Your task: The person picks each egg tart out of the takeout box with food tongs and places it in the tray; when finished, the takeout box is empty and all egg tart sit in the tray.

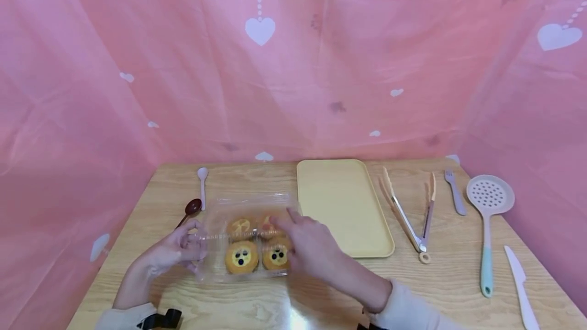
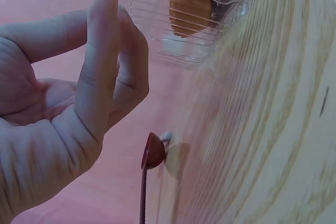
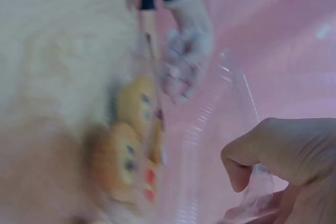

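Bare hands, white sleeves (image 1: 408, 304), black wrist straps (image 1: 161, 319)

The head view looks forward and down from above the table (image 1: 449, 279), taking in its whole width. The left wrist view sits low and close beside the left hand (image 2: 68, 108) (table tilted sideways). The right wrist view, blurred, hangs close over the right hand (image 3: 283, 156). All share the clear pastry box (image 1: 249, 238).

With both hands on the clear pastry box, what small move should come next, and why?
Probably lift the lid fully back. The right hand pinches the clear lid, which stands partly raised, while the left hand steadies the clamshell box, and four pastries sit inside.
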